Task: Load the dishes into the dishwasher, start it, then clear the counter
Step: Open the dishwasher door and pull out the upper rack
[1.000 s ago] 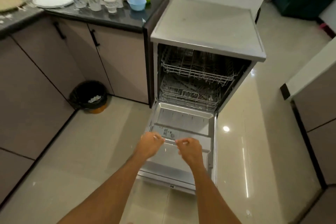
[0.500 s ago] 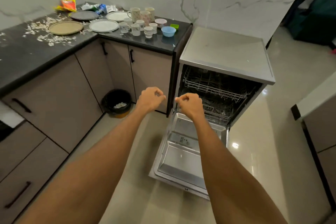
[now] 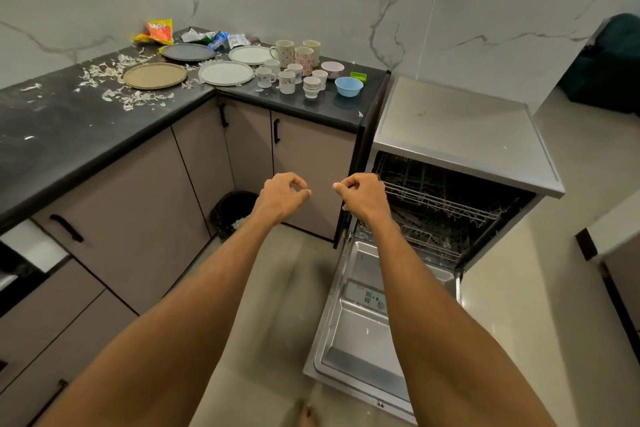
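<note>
left hand: fingers curled in, thumb on forefinger, holding nothing, in the air | right hand: likewise, by the dishwasher | door folded down, racks seemingly bare, interior dim | plates, cups, blue bowl on counter, left of dishwasher

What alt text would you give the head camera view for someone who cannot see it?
A person's left hand and right hand, both curled and empty, are raised before an open dishwasher, its door lowered and wire racks showing. The black counter to its left holds plates, mugs, small cups, a blue bowl, wrappers and scattered scraps.
</note>
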Motion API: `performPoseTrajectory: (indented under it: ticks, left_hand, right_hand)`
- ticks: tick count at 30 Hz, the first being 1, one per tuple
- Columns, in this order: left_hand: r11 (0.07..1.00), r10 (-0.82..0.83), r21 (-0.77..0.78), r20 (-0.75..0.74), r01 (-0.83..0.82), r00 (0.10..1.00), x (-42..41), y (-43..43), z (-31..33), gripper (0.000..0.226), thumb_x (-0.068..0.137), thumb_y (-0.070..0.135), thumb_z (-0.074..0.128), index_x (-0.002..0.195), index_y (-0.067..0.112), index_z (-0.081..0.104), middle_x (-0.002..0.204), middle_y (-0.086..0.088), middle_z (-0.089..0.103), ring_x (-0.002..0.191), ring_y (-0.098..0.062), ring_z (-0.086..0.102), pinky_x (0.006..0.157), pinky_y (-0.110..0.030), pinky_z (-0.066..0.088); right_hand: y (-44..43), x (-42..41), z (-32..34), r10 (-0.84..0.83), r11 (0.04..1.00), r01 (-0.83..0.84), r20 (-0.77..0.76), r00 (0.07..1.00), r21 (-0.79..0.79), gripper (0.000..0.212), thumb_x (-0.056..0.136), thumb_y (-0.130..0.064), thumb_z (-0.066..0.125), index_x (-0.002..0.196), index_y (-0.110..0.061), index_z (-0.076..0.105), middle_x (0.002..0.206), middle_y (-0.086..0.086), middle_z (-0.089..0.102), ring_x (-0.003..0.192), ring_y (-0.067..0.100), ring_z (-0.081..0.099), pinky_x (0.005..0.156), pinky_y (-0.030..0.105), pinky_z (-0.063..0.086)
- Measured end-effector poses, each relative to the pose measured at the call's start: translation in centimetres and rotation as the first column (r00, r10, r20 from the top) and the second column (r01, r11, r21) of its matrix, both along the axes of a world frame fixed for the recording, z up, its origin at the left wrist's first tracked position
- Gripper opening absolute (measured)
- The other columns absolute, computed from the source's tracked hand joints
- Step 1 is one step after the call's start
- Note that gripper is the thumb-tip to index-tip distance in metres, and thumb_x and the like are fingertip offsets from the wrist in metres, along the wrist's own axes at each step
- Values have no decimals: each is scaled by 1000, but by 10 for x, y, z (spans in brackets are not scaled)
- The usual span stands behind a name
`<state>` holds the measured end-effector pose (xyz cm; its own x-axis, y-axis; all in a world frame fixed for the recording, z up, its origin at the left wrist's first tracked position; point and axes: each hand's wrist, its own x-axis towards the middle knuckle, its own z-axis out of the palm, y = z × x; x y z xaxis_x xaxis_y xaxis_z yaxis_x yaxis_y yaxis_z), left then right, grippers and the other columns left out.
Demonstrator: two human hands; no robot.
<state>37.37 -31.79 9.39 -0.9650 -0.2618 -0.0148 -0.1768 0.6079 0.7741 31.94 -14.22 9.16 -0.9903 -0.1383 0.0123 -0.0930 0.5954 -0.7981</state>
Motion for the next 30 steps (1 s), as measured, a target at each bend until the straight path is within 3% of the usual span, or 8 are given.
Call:
performPoseTrajectory:
  ticks: [10, 22, 26, 30]
  left_hand:
    - [995, 21, -98, 19, -19, 1000, -92, -64, 18, 15, 86, 35, 65, 99, 28, 63, 89, 1, 68, 84, -18, 67, 87, -43, 54]
    - [998, 21, -52, 36, -19, 999, -206, -123, 12, 16, 82, 38, 67, 95, 30, 66, 83, -1, 69, 85, -20, 67, 86, -43, 55]
    - [998, -42, -49, 70, 45, 997, -249, -142, -1, 11, 80, 39, 68, 89, 33, 65, 86, 0, 70, 87, -20, 68, 87, -42, 54]
    - [986, -158, -41, 94, 162, 983, -296, -149, -5, 17, 83, 37, 68, 97, 28, 68, 92, 1, 69, 89, -18, 66, 87, -41, 55]
  right_hand:
    - [-79, -103, 5, 30, 998, -30, -10, 1000, -56, 16, 84, -43, 69, 74, -32, 64, 84, -5, 71, 80, 17, 70, 83, 44, 58]
    - [-149, -205, -2, 21, 997, -17, 50, 999, -78, 17, 81, -44, 71, 72, -29, 67, 77, -7, 71, 76, 16, 71, 79, 44, 59]
    - [-159, -235, -11, -48, 997, 52, 71, 996, -63, 17, 83, -42, 71, 72, -29, 66, 77, -7, 71, 75, 15, 70, 79, 45, 59]
    - [-156, -263, -16, -184, 978, 193, 112, 977, -77, 18, 80, -43, 72, 70, -28, 66, 79, -5, 71, 78, 18, 71, 78, 47, 59]
